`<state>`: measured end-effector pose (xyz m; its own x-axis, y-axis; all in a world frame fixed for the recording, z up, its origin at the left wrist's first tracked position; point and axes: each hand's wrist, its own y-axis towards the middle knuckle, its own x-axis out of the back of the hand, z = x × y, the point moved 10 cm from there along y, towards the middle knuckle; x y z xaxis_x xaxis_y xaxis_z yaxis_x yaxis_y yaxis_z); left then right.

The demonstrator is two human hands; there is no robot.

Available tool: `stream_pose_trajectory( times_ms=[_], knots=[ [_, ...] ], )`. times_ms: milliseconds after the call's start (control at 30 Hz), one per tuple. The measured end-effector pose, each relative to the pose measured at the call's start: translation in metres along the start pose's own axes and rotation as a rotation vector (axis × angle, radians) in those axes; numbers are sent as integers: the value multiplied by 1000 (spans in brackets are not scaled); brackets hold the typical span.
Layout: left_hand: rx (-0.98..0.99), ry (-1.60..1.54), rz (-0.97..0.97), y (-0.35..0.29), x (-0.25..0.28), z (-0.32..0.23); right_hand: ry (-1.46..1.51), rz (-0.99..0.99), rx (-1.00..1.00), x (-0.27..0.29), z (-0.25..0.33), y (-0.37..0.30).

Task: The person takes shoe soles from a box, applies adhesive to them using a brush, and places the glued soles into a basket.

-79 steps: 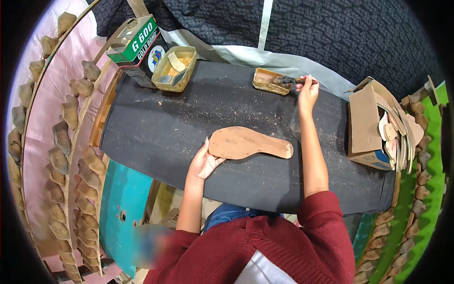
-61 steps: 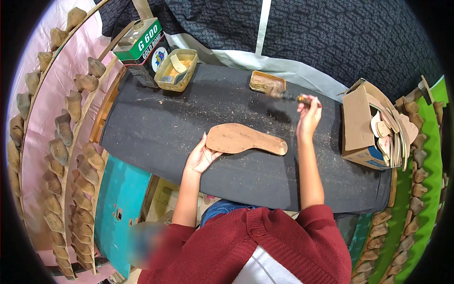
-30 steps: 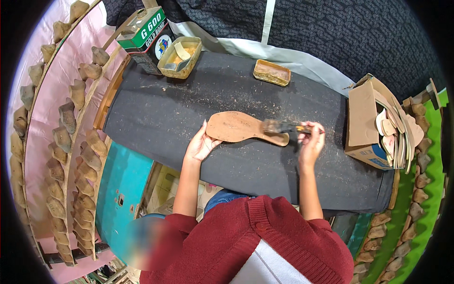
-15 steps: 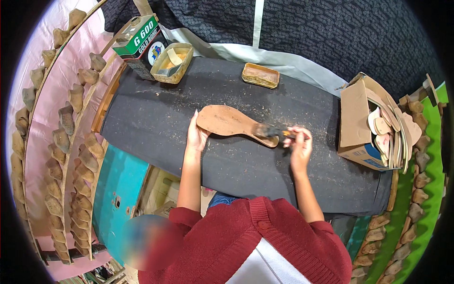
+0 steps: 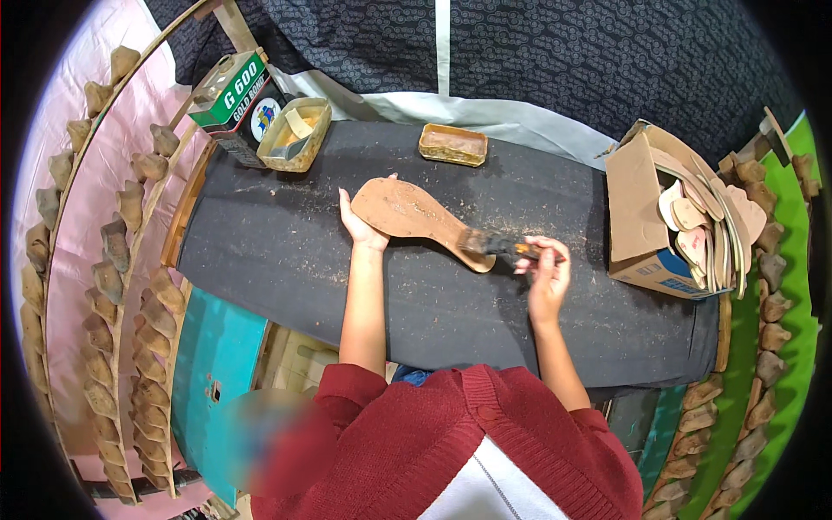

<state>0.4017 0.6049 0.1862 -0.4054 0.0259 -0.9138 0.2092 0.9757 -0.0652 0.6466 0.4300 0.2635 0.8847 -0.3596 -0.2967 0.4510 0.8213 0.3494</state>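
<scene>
A brown shoe sole [image 5: 400, 211], wide at its left end and narrow at its right, is held above the dark table covering. My left hand [image 5: 364, 227] grips the wide end from below, with the thumb along its left edge and a fingertip showing past the far edge. My right hand [image 5: 546, 270] is closed on a brush [image 5: 498, 243] with a dark head and a black-and-yellow handle. The brush head lies over the sole's narrow end. Small bits are scattered on the sole's upper face.
At the back left stand a green-and-black can [image 5: 234, 108] and a tub [image 5: 303, 154] with a yellowish substance and a spreader. A shallow container [image 5: 453, 145] sits at the back middle. A cardboard box [image 5: 633, 204] of sole pieces stands right. Racks of wooden shoe lasts [image 5: 108, 277] flank the table.
The sole has tilted, its wide end now farther from me, and my left hand has moved away with it. The brush stays over the narrow end. The whole view has shifted slightly.
</scene>
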Motion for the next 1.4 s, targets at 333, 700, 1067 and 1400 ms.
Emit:
stream_pose_trajectory(
  times_ms=[333, 700, 1067, 1400],
  knots=[
    [53, -38, 25, 6, 7, 4, -47, 55, 9, -7, -13, -2],
    [81, -59, 12, 5, 5, 7, -220, -125, 116, 44, 11, -11],
    [42, 37, 25, 9, 6, 0, -174, -142, 119, 43, 4, -5],
    [59, 24, 21, 6, 5, 3, -51, -64, 89, 32, -7, -12]
  ],
)
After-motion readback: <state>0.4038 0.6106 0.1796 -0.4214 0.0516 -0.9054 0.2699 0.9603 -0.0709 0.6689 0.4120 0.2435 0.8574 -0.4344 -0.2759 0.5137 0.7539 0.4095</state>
